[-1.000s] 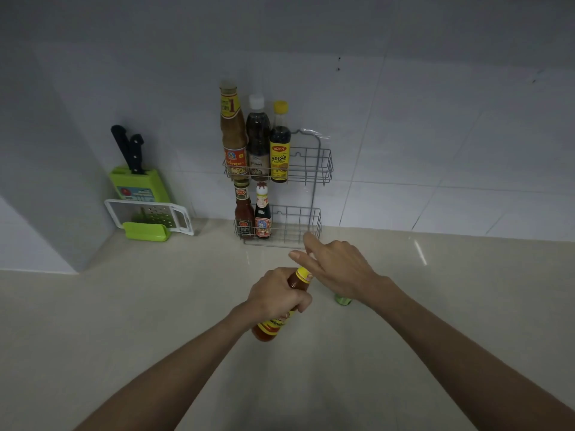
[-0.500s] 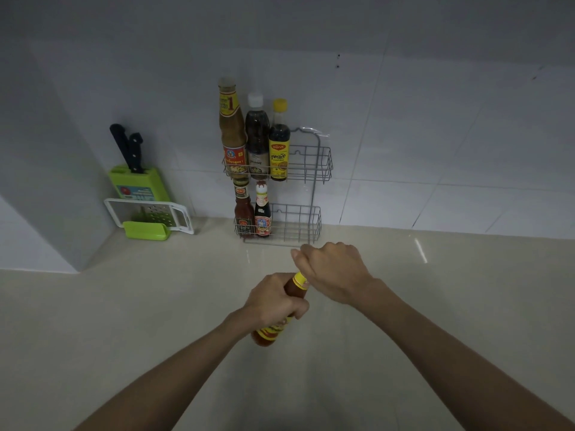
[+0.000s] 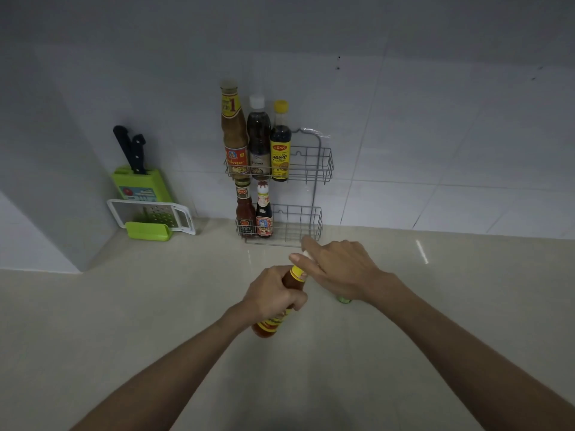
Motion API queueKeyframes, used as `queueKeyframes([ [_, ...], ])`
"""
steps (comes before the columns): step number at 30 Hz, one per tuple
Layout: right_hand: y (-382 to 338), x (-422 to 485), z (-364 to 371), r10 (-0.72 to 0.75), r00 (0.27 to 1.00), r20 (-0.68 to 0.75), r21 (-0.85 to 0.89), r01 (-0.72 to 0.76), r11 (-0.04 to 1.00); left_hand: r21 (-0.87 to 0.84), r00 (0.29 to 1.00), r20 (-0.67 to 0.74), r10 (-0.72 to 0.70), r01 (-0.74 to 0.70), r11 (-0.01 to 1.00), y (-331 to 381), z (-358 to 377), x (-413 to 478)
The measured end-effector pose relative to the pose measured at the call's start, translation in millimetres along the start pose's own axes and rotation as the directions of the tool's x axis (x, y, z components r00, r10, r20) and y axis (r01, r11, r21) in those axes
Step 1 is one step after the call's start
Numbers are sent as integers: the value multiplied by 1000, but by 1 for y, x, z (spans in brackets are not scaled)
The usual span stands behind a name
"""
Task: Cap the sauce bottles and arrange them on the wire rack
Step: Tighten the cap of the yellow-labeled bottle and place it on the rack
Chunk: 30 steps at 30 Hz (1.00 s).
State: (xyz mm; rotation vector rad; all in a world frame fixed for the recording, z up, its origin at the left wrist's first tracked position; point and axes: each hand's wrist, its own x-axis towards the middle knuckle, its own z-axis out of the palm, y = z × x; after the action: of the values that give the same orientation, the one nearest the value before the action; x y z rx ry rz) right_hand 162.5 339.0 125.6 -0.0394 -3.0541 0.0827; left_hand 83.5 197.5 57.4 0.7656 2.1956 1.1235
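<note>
Orange-red sauce in a tilted glass bottle with a yellow neck band sits above the pale glossy bench, our left hand wrapped around its body, while our right hand has reopened from the fist of half a second ago, its fingers now pinching a whitish cap at the mouth. We judge another turn is starting, so capping is unfinished. We count five bottles on the two-tier wire rack, three above and two below, one bottle in hand, and one green cap-like thing by our right wrist.

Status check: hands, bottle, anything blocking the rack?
Left hand grips orange sauce bottle. Right hand at its cap. Wire rack has free slots.
</note>
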Motion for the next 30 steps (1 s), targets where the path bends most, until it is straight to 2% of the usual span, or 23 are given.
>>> queueKeyframes([
  [2,2,2,-1,-82,996,-34,-97,78,992,-33,999,26,22,-21,999,0,-3,1],
  [5,4,7,2,-98,995,-27,-274,87,958,56,997,-82,2,2,998,5,3,1],
  [8,-8,10,1,-23,997,70,-390,48,920,119,978,-209,-22,48,992,8,12,-2],
  [10,-13,11,2,0,995,103,-382,40,923,116,975,-219,-43,70,991,6,15,-3],
  [12,-8,13,-2,35,997,71,-204,-20,979,81,981,-181,-64,79,994,3,12,-2],
  [14,3,14,-4,40,997,72,95,-46,994,41,988,-147,-56,63,997,2,6,0],
  [16,9,12,-2,-17,998,60,365,-6,931,12,990,-139,-36,38,999,2,1,0],
  [18,11,11,3,-34,999,18,537,19,843,2,990,-141,-12,13,1000,4,1,-1],
  [21,11,15,1,-27,1000,-10,603,28,797,-98,993,-107,41,-52,994,10,1,-1],
  [24,16,24,-13,-52,998,-34,563,62,824,-175,994,27,102,-96,980,6,-6,3],
  [26,22,30,-24,-52,998,-47,567,70,821,-162,989,101,111,-93,982,-5,-10,6],
  [30,28,43,-30,17,994,-108,668,59,742,-228,993,88,78,-56,972,-13,-14,10],
])
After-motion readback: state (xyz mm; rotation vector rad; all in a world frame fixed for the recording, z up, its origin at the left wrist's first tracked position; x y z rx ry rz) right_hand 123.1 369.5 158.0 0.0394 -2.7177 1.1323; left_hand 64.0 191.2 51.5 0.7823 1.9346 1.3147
